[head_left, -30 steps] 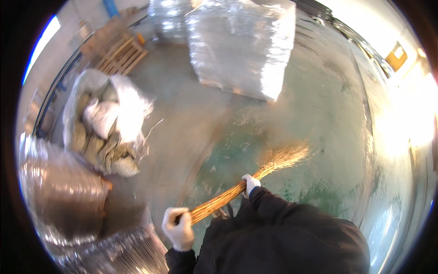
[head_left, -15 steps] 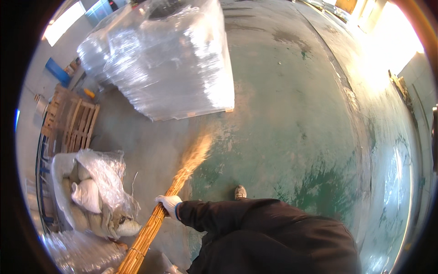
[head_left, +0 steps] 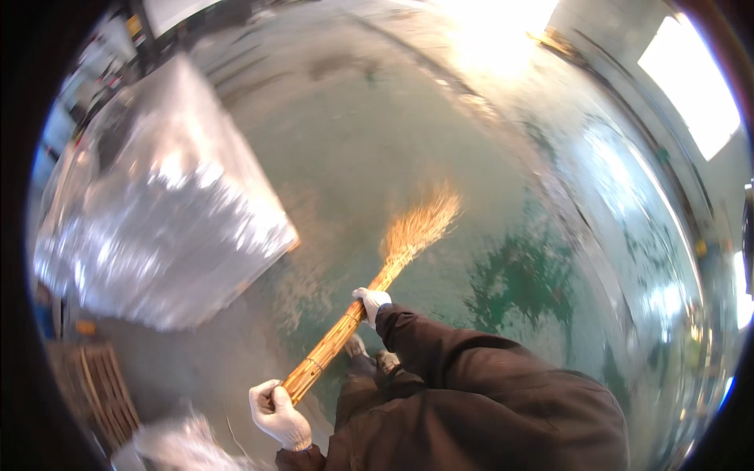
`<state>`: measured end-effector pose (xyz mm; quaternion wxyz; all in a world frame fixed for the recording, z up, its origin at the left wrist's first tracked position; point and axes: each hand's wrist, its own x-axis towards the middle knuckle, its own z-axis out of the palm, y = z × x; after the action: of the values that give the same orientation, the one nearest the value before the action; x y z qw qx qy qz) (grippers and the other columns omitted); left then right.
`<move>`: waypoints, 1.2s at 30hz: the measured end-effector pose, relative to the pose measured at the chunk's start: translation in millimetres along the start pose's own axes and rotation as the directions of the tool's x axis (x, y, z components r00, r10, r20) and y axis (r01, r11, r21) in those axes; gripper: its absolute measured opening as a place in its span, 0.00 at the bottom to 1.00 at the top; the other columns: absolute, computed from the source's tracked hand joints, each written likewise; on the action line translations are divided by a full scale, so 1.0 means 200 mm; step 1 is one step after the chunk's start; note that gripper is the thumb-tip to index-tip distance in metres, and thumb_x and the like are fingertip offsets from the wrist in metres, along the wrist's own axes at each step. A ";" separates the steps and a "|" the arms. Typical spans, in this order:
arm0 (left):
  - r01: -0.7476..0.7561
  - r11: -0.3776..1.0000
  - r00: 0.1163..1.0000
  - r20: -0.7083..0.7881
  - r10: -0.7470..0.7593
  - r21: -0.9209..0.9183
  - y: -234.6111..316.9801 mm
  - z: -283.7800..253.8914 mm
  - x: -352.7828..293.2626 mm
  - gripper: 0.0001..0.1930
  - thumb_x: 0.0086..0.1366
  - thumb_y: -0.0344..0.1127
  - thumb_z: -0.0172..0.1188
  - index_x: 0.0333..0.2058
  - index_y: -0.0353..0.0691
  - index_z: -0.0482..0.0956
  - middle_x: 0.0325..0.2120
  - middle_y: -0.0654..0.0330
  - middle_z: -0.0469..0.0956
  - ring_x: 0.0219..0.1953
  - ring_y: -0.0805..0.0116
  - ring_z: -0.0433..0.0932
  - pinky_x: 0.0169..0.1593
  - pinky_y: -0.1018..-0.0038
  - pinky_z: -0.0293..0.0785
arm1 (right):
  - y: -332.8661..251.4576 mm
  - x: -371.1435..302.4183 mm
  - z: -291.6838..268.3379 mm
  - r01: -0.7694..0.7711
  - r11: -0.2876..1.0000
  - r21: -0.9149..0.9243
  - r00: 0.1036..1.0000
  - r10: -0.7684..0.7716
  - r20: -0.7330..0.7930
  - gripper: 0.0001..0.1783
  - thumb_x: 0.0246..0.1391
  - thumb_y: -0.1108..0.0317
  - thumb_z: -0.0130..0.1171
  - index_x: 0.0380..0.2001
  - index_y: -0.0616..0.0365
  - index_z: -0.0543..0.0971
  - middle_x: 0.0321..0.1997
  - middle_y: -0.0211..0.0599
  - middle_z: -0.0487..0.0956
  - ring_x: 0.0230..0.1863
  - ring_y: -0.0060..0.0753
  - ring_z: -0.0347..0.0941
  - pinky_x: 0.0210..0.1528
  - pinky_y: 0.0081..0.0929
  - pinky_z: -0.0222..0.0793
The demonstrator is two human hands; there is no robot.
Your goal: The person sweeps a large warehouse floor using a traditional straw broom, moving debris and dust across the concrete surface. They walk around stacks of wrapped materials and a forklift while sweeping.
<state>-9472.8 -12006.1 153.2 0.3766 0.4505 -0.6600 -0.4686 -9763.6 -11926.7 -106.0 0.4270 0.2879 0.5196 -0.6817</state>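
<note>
A long straw broom [head_left: 323, 355] slants from the lower left up toward the right, its stalks bound together with thin bands. My left hand [head_left: 276, 414], in a white knit glove, is closed round the top end of the handle. Farther down the shaft, my gloved right hand [head_left: 371, 305] wraps round the stalks just above the bristles. The fanned bristles [head_left: 424, 220] are low over the green floor in front of me, slightly blurred. Whether they touch it I cannot tell.
A big load wrapped in clear film [head_left: 165, 228] stands on the left. A wooden pallet [head_left: 100, 388] and crumpled plastic [head_left: 184, 446] are at the lower left. Worn green floor [head_left: 345, 149] runs ahead, with dark patches. My shoes [head_left: 356, 345] are beside the broom.
My view has turned right, so the wrapped load sits farther left. The broom's bristles now point farther right in the picture, and my left hand has come into sight on the handle.
</note>
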 end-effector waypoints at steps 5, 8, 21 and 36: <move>0.237 0.922 0.949 0.278 -0.151 -0.307 0.05 0.29 0.43 0.06 0.69 0.21 0.56 0.41 0.34 0.80 0.36 0.58 0.82 0.40 0.69 0.80 0.52 0.72 0.77 | -0.49 -0.25 -0.16 0.241 0.916 0.320 0.970 -0.218 -0.105 0.09 0.60 0.65 0.74 0.41 0.54 0.87 0.40 0.35 0.86 0.42 0.37 0.87 0.43 0.40 0.86; 0.413 0.811 0.854 0.486 -0.187 -0.414 0.12 0.48 0.66 0.07 0.70 0.23 0.55 0.44 0.35 0.80 0.37 0.56 0.82 0.42 0.64 0.83 0.54 0.66 0.81 | -0.59 -0.37 -0.29 0.316 0.758 0.571 0.948 -0.231 -0.219 0.08 0.60 0.72 0.73 0.41 0.58 0.86 0.41 0.36 0.87 0.42 0.38 0.87 0.45 0.41 0.87; 0.600 0.797 0.053 0.998 0.043 -0.066 0.66 1.69 0.48 0.09 0.51 0.15 0.66 0.31 0.32 0.82 0.29 0.48 0.89 0.39 0.54 0.91 0.54 0.58 0.88 | -0.11 -0.26 -1.24 0.299 0.303 0.905 0.933 0.105 -0.344 0.24 0.61 0.51 0.58 0.48 0.62 0.78 0.47 0.48 0.82 0.49 0.56 0.78 0.56 0.61 0.77; -0.113 0.941 0.507 0.796 0.332 -0.320 1.54 2.66 0.53 0.11 0.61 0.14 0.61 0.38 0.37 0.82 0.38 0.59 0.87 0.42 0.71 0.83 0.52 0.74 0.79 | -2.13 1.15 -0.58 0.004 0.752 0.659 0.988 -0.104 0.112 0.15 0.65 0.59 0.61 0.43 0.60 0.85 0.38 0.49 0.87 0.40 0.51 0.86 0.48 0.50 0.82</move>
<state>-10069.1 -11911.1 309.8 0.1195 0.0348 -0.7532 -0.6459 -10253.0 -11839.3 -134.7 0.3146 0.3551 0.2235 -0.8515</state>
